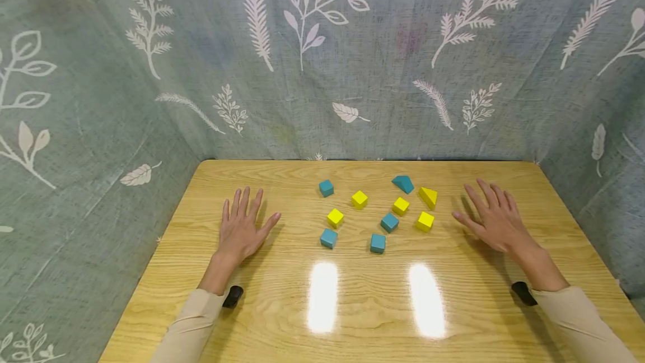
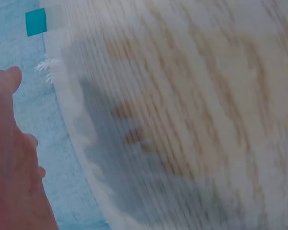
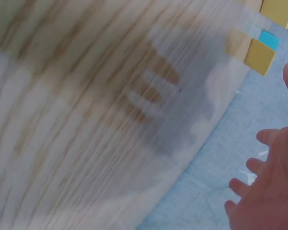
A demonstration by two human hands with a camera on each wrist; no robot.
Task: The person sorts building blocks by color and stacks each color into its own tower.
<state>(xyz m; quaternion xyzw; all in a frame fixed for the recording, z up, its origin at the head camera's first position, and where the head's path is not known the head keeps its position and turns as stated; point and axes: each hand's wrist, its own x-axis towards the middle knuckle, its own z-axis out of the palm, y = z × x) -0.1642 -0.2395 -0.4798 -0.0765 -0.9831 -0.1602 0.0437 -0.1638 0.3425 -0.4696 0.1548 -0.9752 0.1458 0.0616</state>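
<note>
My left hand [image 1: 242,234] is held with spread fingers at the left of the wooden table, holding nothing; the left wrist view shows it [image 2: 19,163] at the left edge, with a teal block [image 2: 36,22] beyond. On the right, my other hand [image 1: 500,223] is likewise spread and empty, to the right of a yellow cube [image 1: 425,221] and a yellow triangular block [image 1: 429,197]. In the right wrist view that hand [image 3: 269,182] lies below a yellow block [image 3: 260,57]. Between the hands are several teal and yellow cubes, such as one teal [image 1: 326,187], and a teal triangular block [image 1: 403,184].
The wooden table [image 1: 282,307] has rounded far corners, and two bright reflections lie on its near half. A grey-green cloth [image 1: 312,105] with white leaf patterns hangs behind it and at both sides. Dark wrist devices [image 1: 233,297] sit by the sleeves.
</note>
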